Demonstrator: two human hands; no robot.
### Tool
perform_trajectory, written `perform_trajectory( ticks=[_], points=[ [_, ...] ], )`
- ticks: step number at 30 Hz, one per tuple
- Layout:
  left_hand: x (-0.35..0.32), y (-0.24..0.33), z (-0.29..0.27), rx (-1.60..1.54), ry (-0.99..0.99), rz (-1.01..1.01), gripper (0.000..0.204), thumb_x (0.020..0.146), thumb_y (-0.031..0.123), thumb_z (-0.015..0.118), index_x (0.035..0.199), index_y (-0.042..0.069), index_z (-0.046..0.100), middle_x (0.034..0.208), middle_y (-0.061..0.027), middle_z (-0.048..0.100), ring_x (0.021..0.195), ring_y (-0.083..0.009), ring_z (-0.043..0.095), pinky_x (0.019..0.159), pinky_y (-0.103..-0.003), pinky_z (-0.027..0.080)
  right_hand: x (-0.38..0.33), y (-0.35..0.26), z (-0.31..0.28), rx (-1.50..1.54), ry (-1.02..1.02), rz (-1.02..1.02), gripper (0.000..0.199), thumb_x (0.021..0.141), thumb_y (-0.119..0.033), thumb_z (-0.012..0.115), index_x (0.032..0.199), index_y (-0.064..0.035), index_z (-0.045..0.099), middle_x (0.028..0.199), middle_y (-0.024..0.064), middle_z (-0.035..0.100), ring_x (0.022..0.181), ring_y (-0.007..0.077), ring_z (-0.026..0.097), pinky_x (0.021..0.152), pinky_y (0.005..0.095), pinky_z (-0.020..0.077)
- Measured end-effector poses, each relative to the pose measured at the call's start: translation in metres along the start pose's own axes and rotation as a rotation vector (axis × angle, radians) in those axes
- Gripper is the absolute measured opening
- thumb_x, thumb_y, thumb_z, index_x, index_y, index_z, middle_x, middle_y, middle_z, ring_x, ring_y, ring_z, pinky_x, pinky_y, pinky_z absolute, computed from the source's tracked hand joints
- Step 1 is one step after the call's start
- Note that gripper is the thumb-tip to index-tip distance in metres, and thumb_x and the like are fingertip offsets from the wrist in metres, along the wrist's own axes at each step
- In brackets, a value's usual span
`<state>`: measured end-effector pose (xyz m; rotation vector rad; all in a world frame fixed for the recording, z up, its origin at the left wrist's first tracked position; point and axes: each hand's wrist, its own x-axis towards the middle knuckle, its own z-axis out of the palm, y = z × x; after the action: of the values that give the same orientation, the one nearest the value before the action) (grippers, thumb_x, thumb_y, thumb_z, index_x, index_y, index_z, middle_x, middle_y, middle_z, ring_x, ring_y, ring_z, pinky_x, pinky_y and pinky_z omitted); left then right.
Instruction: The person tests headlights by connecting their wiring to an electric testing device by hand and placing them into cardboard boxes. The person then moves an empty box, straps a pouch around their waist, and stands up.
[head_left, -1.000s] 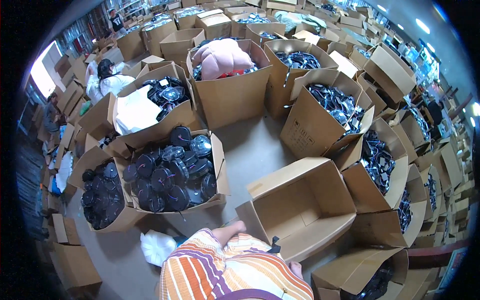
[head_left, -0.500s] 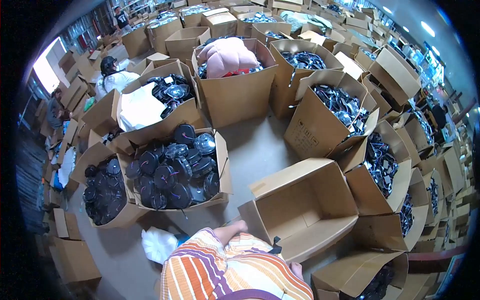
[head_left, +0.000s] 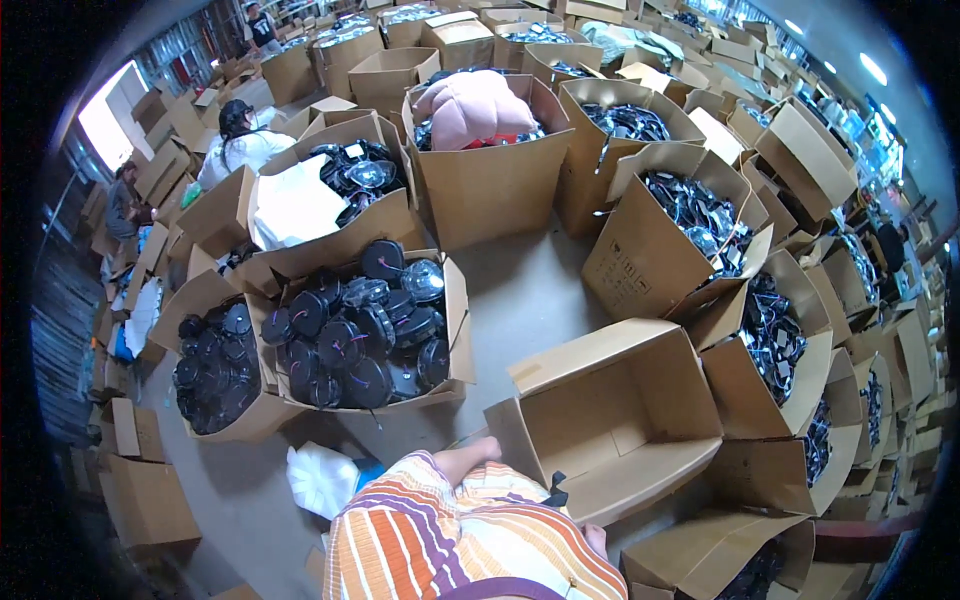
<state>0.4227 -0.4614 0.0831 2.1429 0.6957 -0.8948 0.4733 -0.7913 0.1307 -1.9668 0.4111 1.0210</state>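
Observation:
Neither of my hands shows in the head view. My lap in orange, white and purple striped cloth fills the lower middle, with bare skin of a leg or foot sticking out past it. Right in front of me an open cardboard box lies tipped with its mouth toward me, and its inside looks bare. To its left stands a carton heaped with round black motor-like parts with thin wires. Another carton of similar black parts adjoins it.
Cartons of wired black parts curve around the right side. A pink cushion tops a far carton. A white plastic bag lies on the floor by my left leg. Several other people, one in a white top, are at the far left.
The whole scene has shifted slightly right in the picture, as my head turned a little left. The boxes and parts stay as they were; no hand has come into view.

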Motion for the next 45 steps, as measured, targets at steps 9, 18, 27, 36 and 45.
perform_trajectory(
  ticks=[9, 18, 27, 36, 45],
  points=[
    [-0.001, -0.002, -0.001, -0.040, -0.003, -0.017, 0.024, 0.064, 0.020, 0.043, 0.073, 0.003, 0.056, 0.082, -0.0152, 0.052, 0.074, -0.0291, 0.050, 0.064, -0.034, 0.041, -0.017, -0.027, 0.001, -0.048, -0.033, 0.010, 0.022, 0.074, -0.016, 0.036, 0.059, -0.0003, 0.044, 0.047, 0.0065, 0.045, 0.033, 0.0103, 0.039, 0.029, 0.0210, 0.0300],
    [0.012, -0.014, 0.011, -0.097, -0.015, -0.054, 0.023, 0.064, 0.019, 0.044, 0.075, 0.003, 0.056, 0.084, -0.0151, 0.052, 0.076, -0.0281, 0.050, 0.065, -0.034, 0.041, -0.007, -0.017, 0.002, -0.011, -0.032, -0.015, 0.023, 0.075, -0.017, 0.038, 0.060, -0.0011, 0.045, 0.050, 0.0068, 0.047, 0.034, 0.0112, 0.040, 0.028, 0.0216, 0.0302],
    [0.010, -0.014, 0.008, -0.084, -0.029, -0.055, 0.022, 0.062, 0.017, 0.044, 0.075, 0.004, 0.056, 0.083, -0.0145, 0.052, 0.077, -0.0272, 0.051, 0.064, -0.034, 0.041, 0.001, -0.002, 0.003, -0.035, -0.030, 0.003, 0.024, 0.074, -0.018, 0.037, 0.061, -0.0004, 0.047, 0.051, 0.0075, 0.048, 0.032, 0.0115, 0.037, 0.028, 0.0224, 0.0291],
    [0.009, -0.014, 0.005, 0.076, -0.057, 0.002, 0.023, 0.062, 0.022, 0.045, 0.074, 0.007, 0.057, 0.081, -0.0125, 0.053, 0.073, -0.0269, 0.052, 0.062, -0.034, 0.042, -0.014, -0.017, 0.008, -0.069, -0.001, 0.008, 0.024, 0.074, -0.017, 0.039, 0.059, 0.0003, 0.048, 0.047, 0.0072, 0.047, 0.032, 0.0111, 0.039, 0.030, 0.0221, 0.0311],
    [0.008, -0.014, 0.003, -0.012, -0.039, -0.021, 0.023, 0.061, 0.021, 0.045, 0.073, 0.004, 0.057, 0.081, -0.0153, 0.052, 0.073, -0.0281, 0.052, 0.062, -0.035, 0.041, -0.008, -0.010, 0.007, -0.069, -0.004, -0.025, 0.020, 0.074, -0.015, 0.039, 0.063, -0.0010, 0.050, 0.051, 0.0063, 0.049, 0.036, 0.0096, 0.041, 0.031, 0.0212, 0.0327]
  ],
)
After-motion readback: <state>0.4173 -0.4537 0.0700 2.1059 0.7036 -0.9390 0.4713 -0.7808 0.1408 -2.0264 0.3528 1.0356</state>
